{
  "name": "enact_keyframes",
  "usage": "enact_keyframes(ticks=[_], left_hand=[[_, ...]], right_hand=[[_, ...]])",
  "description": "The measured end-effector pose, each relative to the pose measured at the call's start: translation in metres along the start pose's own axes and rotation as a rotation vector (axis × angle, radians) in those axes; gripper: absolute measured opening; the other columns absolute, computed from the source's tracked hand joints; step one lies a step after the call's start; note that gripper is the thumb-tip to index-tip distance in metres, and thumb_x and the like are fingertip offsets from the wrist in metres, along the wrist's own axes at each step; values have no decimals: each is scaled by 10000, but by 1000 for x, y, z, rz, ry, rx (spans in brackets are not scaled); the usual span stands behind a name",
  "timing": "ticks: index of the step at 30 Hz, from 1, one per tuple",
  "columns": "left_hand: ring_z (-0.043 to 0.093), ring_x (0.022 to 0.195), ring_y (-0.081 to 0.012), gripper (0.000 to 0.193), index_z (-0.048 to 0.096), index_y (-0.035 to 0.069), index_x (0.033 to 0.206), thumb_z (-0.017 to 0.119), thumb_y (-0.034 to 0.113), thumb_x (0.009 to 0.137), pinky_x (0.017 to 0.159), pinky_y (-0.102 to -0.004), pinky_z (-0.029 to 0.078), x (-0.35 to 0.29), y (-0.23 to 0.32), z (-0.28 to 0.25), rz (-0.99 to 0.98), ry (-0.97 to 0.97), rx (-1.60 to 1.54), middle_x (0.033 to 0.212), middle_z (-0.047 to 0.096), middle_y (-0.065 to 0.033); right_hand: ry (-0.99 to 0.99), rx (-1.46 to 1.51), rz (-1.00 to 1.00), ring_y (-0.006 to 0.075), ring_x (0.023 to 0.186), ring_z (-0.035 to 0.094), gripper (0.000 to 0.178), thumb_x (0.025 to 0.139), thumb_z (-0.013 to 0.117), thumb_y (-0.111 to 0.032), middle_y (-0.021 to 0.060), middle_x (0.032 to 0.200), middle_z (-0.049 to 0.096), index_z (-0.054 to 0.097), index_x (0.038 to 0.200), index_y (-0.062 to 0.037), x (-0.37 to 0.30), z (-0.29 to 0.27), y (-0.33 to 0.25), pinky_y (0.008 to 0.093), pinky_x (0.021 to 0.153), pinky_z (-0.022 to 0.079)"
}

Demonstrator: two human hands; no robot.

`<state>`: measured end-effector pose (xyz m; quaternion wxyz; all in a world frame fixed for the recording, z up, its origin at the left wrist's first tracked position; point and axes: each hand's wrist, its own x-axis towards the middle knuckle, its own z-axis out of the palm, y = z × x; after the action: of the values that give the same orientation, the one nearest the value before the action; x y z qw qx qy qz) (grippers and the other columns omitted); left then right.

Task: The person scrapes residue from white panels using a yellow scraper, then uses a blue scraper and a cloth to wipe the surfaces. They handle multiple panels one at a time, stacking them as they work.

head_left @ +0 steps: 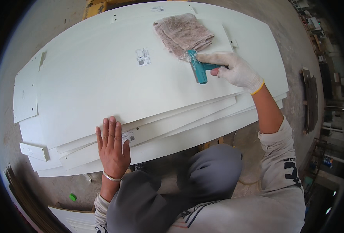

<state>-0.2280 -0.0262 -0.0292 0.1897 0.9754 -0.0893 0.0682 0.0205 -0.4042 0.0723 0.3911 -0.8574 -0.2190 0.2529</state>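
Note:
My left hand (113,144), bare with a bangle at the wrist, lies flat with fingers stretched across the near edge of a stack of white panels (90,89). In a white knit glove, my right hand (238,70) grips a teal scraper (199,70) by its handle, the index finger laid along its head. White shreds cling to the scraper's far end. Just beyond it, a folded brownish towel (183,33) rests on the top panel. A printed label (143,57) is stuck to that panel, left of the scraper.
Narrow white strips (34,151) and smaller boards lie at the stack's left end. Lower panels jut out unevenly on my side. A yellow support (94,8) shows at the far edge. On the floor are a green cap (73,197) and, lower left, leaning boards (28,198).

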Motion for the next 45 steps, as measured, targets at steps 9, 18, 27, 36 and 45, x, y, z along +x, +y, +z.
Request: enact_keyframes(ticks=[9,18,27,36,45], left_hand=[[431,1506,-433,512,643,-1,1357,596,-56,850,1242,-633,307,0,10,3,109,19,-44,1567,527,-220],[561,1374,-421,432,683,-3,1256,550,-108,859,1187,-593,391,-4,9,2,152,61,26,1434,635,-204],[515,1446,-398,539,612,-19,1410,511,-89,885,1215,-577,348,-4,-2,9,-51,264,137,1489,604,-188],[501,1461,-394,573,644,-18,1397,514,-135,851,1220,-536,377,0,4,10,-79,245,107,1494,601,-186],[501,1461,-393,561,635,-15,1404,540,-105,858,1216,-536,384,-1,4,12,-80,269,57,1508,592,-177]], right_hand=[[31,-785,26,280,771,586,546,803,687,70,77,809,602,765,1279,-185,-140,-83,94,419,745,499],[-2,-949,-190,236,796,578,444,827,765,-44,18,773,572,776,1231,-226,-137,-88,105,402,810,463],[-28,-981,-247,231,782,570,493,809,788,-41,16,754,549,757,1249,-262,-135,-91,118,399,777,471],[-66,-945,-247,253,735,567,508,796,792,-30,41,754,544,766,1248,-261,-123,-73,100,419,714,486],[-126,-965,-301,243,778,605,476,856,735,-76,36,781,559,754,1275,-301,-85,-22,51,410,754,511]])
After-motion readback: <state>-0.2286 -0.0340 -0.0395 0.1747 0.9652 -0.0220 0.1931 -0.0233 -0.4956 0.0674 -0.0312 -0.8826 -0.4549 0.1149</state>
